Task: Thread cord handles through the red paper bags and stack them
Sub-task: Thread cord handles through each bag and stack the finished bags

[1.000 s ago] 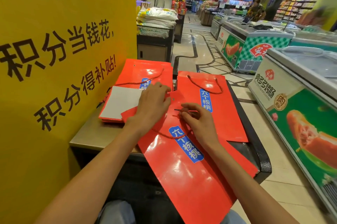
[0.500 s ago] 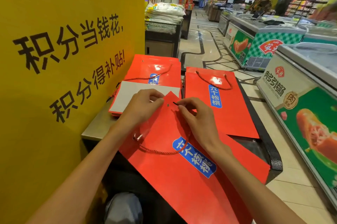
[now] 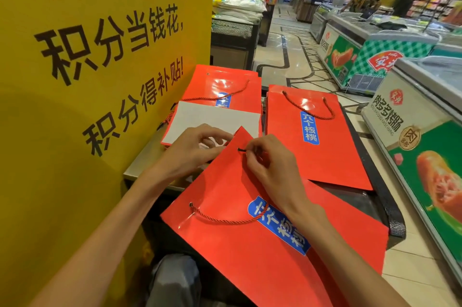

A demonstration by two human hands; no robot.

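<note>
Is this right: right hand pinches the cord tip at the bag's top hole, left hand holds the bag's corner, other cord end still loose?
Not quite. In the head view the cord's other end already sits in the lower hole. The right hand and left hand on the bag are as stated.

Flat glossy red bag (image 3: 250, 244) tilted over counter edge, twisted red cord (image 3: 225, 219) half-threaded, loose tip at corner hole.

A flat red paper bag (image 3: 250, 244) lies tilted across the near edge of the worktop (image 3: 142, 164). The left hand (image 3: 192, 149) holds its top corner, while the right hand (image 3: 267, 169) pinches the dark tip of a red cord (image 3: 225, 218) at a hole near that corner; the cord's other end sits in a second hole. Behind lie a stack of bags (image 3: 225, 87) under a white sheet (image 3: 212, 119) and another corded bag (image 3: 312, 136). A yellow sign (image 3: 100, 57) stands at left.
</note>
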